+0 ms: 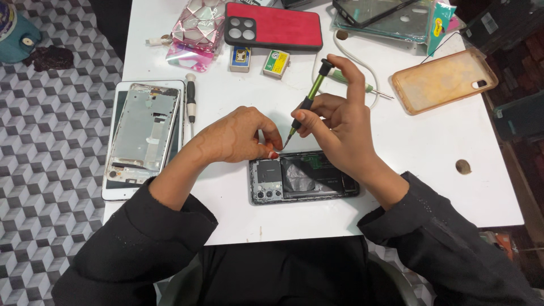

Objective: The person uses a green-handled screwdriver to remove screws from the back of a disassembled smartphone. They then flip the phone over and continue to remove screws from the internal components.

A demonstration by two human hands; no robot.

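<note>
Right hand (334, 122) pinches green screwdriver (309, 101); left hand (241, 136) fingertips pinched just above opened phone (303, 177). Phone: light, rigid, exposed internals likely fragile; grip by frame edges.

Worktop (442, 170): white, smooth, rectangular, with one round hole (463, 166) near its right edge. Evenly lit, soft shadows only. Floor (51, 170), left of worktop: tiled in a grey, white and black cube pattern. Teal container (17, 31) and dark crumpled cloth (52, 57) on the floor at upper left. Right side: dark, dim, reddish-brown surface (524, 68).
</note>
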